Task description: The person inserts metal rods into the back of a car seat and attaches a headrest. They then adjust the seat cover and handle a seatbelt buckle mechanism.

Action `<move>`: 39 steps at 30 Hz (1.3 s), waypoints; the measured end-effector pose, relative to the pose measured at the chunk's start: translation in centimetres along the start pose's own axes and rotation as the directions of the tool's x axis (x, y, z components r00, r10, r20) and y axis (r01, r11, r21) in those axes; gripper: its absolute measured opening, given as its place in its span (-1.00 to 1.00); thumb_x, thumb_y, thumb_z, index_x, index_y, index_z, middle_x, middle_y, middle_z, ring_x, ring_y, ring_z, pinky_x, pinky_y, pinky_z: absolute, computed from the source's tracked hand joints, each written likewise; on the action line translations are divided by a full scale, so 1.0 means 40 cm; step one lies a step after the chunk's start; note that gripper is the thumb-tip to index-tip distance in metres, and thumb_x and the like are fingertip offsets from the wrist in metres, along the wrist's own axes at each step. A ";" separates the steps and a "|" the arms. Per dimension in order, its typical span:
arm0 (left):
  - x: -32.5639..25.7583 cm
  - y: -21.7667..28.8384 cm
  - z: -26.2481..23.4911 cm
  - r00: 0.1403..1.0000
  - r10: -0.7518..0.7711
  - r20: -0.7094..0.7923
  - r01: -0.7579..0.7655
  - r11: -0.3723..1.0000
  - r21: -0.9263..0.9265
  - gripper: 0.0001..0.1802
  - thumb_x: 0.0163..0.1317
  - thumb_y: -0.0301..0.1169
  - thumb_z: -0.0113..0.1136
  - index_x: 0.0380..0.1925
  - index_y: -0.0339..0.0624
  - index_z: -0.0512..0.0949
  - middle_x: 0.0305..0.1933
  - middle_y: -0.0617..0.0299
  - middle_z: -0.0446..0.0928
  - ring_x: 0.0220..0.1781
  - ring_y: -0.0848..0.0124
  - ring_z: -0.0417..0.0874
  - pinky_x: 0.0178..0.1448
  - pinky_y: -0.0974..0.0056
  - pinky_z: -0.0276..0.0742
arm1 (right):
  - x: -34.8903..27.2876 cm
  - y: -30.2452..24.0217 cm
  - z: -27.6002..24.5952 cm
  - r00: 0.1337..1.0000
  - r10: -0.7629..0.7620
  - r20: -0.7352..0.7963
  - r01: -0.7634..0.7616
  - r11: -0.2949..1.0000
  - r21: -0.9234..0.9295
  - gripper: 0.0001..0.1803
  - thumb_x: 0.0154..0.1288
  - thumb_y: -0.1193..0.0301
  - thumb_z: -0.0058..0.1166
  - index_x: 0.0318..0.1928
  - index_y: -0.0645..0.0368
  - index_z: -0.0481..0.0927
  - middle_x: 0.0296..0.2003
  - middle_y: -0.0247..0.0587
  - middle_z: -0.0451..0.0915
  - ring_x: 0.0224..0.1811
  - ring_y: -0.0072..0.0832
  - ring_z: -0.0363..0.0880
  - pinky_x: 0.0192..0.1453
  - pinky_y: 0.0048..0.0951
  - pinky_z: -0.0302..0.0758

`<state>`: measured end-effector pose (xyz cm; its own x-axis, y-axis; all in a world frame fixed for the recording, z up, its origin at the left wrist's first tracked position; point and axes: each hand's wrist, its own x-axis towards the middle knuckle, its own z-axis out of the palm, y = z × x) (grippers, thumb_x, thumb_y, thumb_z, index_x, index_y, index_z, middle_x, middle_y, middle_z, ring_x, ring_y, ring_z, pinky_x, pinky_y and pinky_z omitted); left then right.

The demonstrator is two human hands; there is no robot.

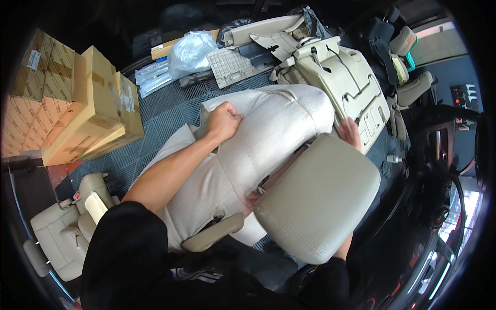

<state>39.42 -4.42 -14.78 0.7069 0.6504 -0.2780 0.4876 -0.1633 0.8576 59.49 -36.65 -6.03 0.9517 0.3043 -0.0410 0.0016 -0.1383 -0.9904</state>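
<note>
In front of me lies a large car seat part in a pale fabric cover [268, 121], with seams across it. My left hand [225, 124] is closed in a fist on the fabric near its far left edge; whatever its fingers hold is hidden. A grey-beige padded piece shaped like a headrest [318, 199] blocks much of my right arm. Beyond it, my right hand [350, 132] shows only in part at the cover's right end, blurred, beside a beige seat back [351, 77]. A smaller beige armrest [214, 233] juts out near my body.
Cardboard boxes [90, 111] are stacked at the left. Beige leather seats [64, 232] stand at the lower left. Trim panels [240, 67] and a clear plastic bag [192, 51] lie at the back. A small white bottle [394, 159] and a dark car [439, 206] are at the right.
</note>
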 end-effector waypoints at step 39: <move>0.017 0.030 -0.027 0.920 -0.273 0.280 0.339 0.915 -0.219 -0.39 0.17 0.10 0.25 -0.21 -0.34 0.66 -0.23 -0.02 0.67 -0.14 0.22 0.69 -0.01 0.25 0.56 | 0.331 -0.069 0.274 0.995 0.053 0.084 0.015 0.753 -0.658 -0.13 0.44 -0.29 -0.06 -0.54 0.39 0.63 -0.63 -0.21 0.53 -0.49 -0.45 0.44 -0.26 -0.32 0.43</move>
<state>39.93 -3.36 -13.49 0.6607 0.4354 -0.6114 0.5732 0.2333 0.7855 68.73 -21.91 -5.30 0.9214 0.3743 -0.1041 0.2177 -0.7194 -0.6596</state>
